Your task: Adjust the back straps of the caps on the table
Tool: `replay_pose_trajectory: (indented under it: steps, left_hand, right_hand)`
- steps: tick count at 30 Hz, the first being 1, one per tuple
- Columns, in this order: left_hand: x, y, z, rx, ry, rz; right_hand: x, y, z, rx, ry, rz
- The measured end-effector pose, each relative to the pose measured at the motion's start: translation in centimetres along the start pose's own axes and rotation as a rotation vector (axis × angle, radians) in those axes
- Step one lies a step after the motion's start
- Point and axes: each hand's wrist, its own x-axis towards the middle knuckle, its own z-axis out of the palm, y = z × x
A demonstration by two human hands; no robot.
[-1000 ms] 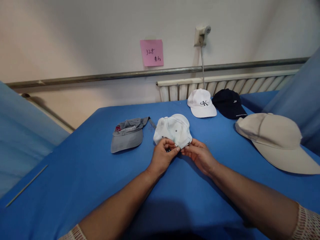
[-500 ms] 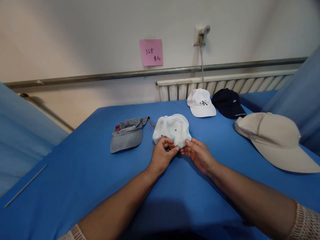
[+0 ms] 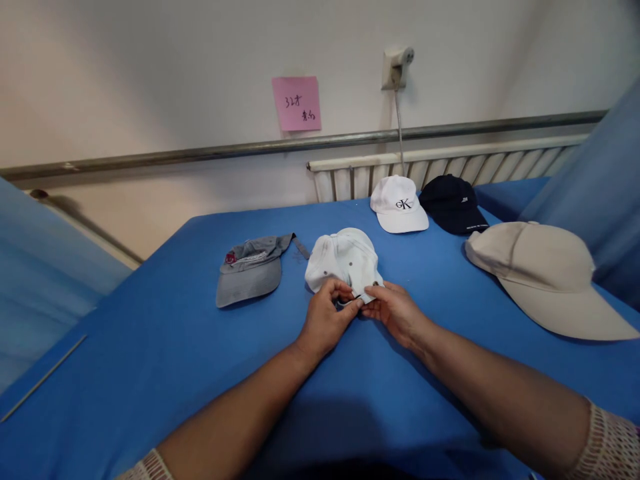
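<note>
A pale, whitish-blue baseball cap (image 3: 343, 257) rests on the blue-covered table, its back edge toward me. My left hand (image 3: 330, 313) pinches the strap end at the left of the cap's rear opening. Thumb and fingers of my right hand (image 3: 393, 308) grip the rear edge on the other side, the thumb on top. Both hands nearly meet at the strap; the fingers partly hide it. To the left lies a grey cap (image 3: 250, 270) with its strap sticking out toward the pale cap.
A white cap (image 3: 399, 203) with black letters and a dark navy cap (image 3: 453, 203) stand at the back. A large beige cap (image 3: 545, 273) sits at the right. Behind run a metal rail (image 3: 200, 153) and a radiator (image 3: 360, 180). Blue curtains (image 3: 45, 267) hang at both sides.
The pale cap's rear edge has tilted slightly toward me, and more of its strap opening shows between my hands. The whole view has shifted a little.
</note>
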Motion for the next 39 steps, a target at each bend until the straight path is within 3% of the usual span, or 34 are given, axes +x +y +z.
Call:
replay_pose_trajectory:
  steps: [16,27,34,37,39]
  left_hand:
    - [0.6,0.6,-0.2,-0.098,0.004,-0.049]
    - [1.1,0.0,-0.4,0.027,0.061,-0.009]
    - [0.6,-0.4,-0.8,0.05,0.046,0.057]
    - [0.4,-0.4,-1.2,0.192,0.05,0.133]
    - [0.1,-0.1,-1.4,0.358,0.078,0.257]
  right_hand:
    - [-0.3,0.1,0.3,-0.012,-0.03,-0.05]
    - [-0.3,0.0,0.7,-0.101,-0.022,-0.144]
    - [-0.4,-0.7,0.5,0.031,0.009,-0.132]
    - [-0.2,-0.8,0.3,0.076,0.032,-0.093]
    - [0.0,-0.8,0.1,0.073,0.022,-0.079]
